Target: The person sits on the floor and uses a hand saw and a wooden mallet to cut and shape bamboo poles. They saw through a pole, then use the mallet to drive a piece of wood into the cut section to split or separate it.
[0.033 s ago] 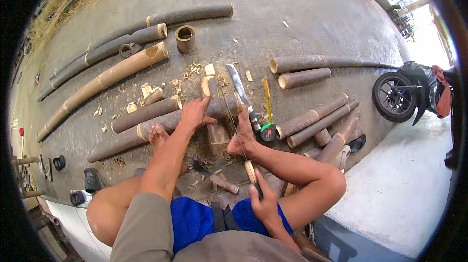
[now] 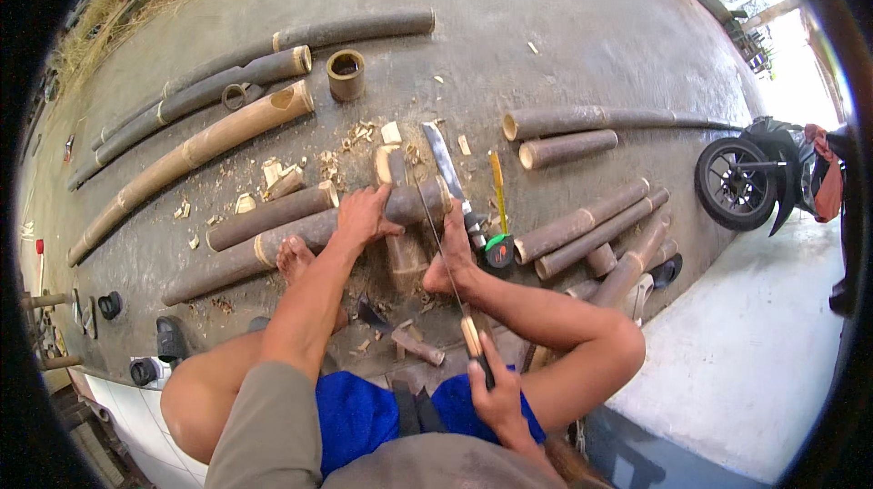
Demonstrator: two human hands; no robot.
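Right grip (image 2: 496, 393), clamped on the saw (image 2: 470, 335), just slid back, so probably mid-stroke beside the left grip (image 2: 366, 214) clamped over bamboo (image 2: 314, 228).

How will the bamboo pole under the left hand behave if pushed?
The bamboo pole would probably roll, being round, though the left hand rests on it. It should stay stiff, judging by its straight stem. It may be light if hollow like the upright bamboo piece.
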